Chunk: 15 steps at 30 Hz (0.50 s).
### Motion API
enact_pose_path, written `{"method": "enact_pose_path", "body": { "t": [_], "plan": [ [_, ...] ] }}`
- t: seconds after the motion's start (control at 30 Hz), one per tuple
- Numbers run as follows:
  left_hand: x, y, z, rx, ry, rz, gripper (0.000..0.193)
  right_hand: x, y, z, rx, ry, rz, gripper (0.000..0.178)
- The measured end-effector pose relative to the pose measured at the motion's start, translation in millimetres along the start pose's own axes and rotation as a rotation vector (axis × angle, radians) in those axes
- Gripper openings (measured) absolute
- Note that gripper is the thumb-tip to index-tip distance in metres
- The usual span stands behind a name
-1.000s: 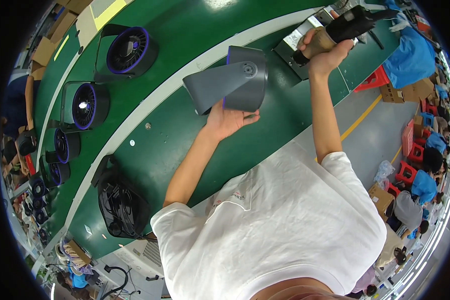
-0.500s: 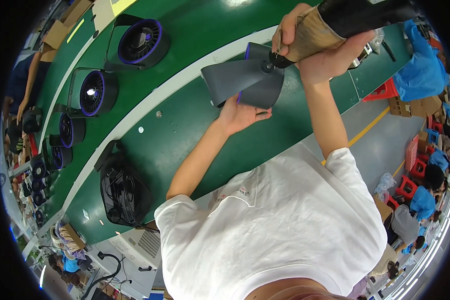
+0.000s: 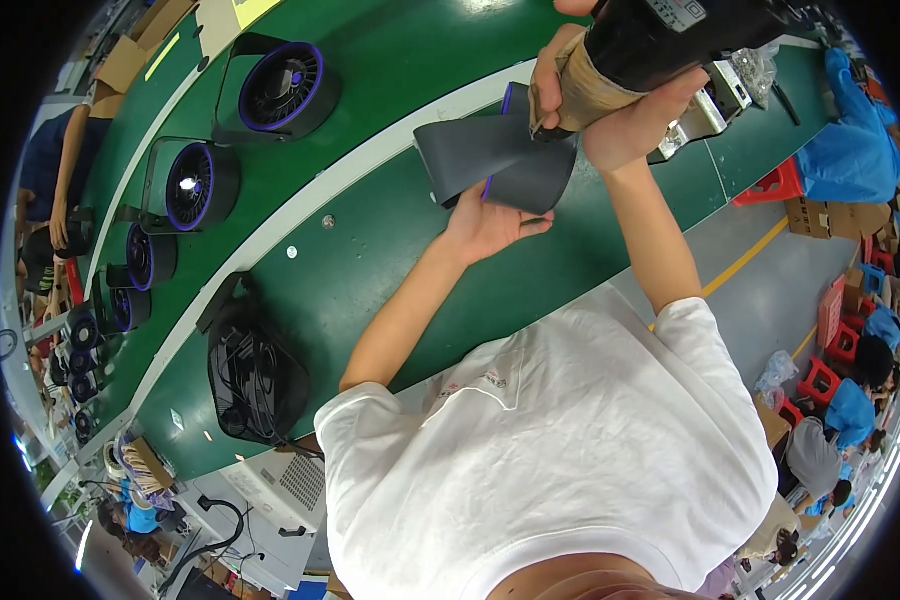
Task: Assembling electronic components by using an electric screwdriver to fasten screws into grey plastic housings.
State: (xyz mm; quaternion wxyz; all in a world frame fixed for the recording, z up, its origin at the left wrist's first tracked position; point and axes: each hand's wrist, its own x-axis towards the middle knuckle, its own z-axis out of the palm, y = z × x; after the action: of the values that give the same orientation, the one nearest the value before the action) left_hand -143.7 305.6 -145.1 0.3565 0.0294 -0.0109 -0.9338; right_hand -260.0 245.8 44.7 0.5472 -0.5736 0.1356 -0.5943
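My left hand (image 3: 478, 232) holds a dark grey desk fan (image 3: 542, 180) with a purple rim from below, its fingers partly hidden behind the housing. A wide grey bracket (image 3: 465, 155) crosses the fan's side. My right hand (image 3: 632, 128) is wrapped round a black electric screwdriver (image 3: 645, 50), whose lower part is bound in worn tan tape (image 3: 590, 90). The tool's nose is against the bracket at the fan's side, and the pivot there is hidden behind it.
Several finished-looking fans, among them one fan (image 3: 282, 88) and another fan (image 3: 195, 188), stand on the green belt (image 3: 390, 50) beyond a pale rail (image 3: 280, 225). A black bin of cables (image 3: 255, 375) sits left. A metal fixture (image 3: 705, 120) lies right. Co-workers sit farther off.
The screwdriver has swung more upright, its body now nearer, and its nose covers the pivot screw seen before. The fan and my left hand shift slightly right in the picture.
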Motion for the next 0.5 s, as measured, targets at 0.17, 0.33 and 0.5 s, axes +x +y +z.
{"method": "enact_pose_path", "body": {
  "t": [0.17, 0.33, 0.5],
  "plan": [
    [-6, 32, 38, 0.155, 0.331, 0.058, 0.061, -7, 4, -34, -0.112, 0.045, -0.162, 0.091],
    [4, 123, 51, 0.864, 0.644, 0.343, 0.057, -24, -6, -95, -0.261, 0.511, -0.090, 0.085],
    [8, 256, 51, 1.354, 0.897, 0.330, 0.054, -65, 10, -134, -0.201, 0.565, -0.012, 0.081]
  ]
}}
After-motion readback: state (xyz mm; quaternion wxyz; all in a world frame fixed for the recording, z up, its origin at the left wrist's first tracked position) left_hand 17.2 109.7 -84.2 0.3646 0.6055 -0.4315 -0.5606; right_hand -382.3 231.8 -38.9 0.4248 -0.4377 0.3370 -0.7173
